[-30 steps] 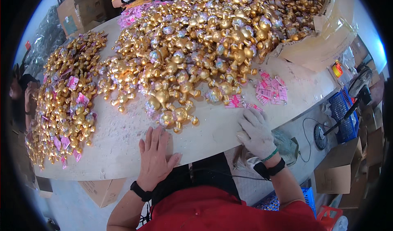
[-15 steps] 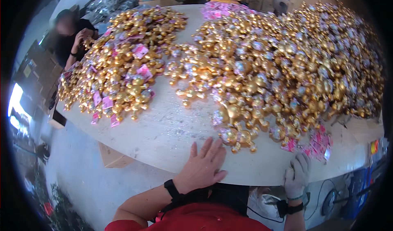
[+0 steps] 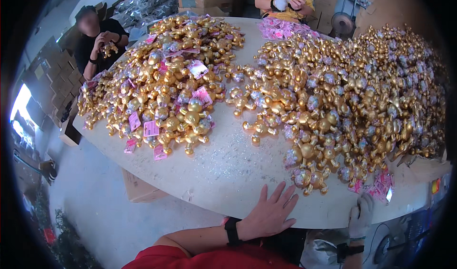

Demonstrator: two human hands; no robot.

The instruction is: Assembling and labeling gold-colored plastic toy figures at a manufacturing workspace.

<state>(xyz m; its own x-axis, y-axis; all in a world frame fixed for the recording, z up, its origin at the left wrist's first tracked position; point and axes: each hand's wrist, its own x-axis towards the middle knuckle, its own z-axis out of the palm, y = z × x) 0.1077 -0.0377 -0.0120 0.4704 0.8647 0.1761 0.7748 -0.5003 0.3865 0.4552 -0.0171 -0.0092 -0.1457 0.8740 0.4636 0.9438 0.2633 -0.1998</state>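
Observation:
My left hand [image 3: 270, 214] lies flat on the pale table [image 3: 223, 173] near its front edge, fingers spread, holding nothing; a black band sits on the wrist. My right hand [image 3: 360, 215], in a white glove, rests at the table's edge beside a few pink tags [image 3: 376, 187], with nothing in it. Just beyond both hands begins a large heap of golden toy figures [image 3: 342, 102]. A second heap of golden figures with pink tags [image 3: 162, 97] lies to the left.
A person in black [image 3: 97, 35] sits at the far left handling a figure. A person in yellow [image 3: 284, 0] works at the far end by a stack of pink tags [image 3: 281, 28]. Cardboard boxes stand on the floor around the table.
The view has swung left, bringing the left heap and the person in black into sight. My left hand stays flat on the table; my gloved right hand has slid back to the edge.

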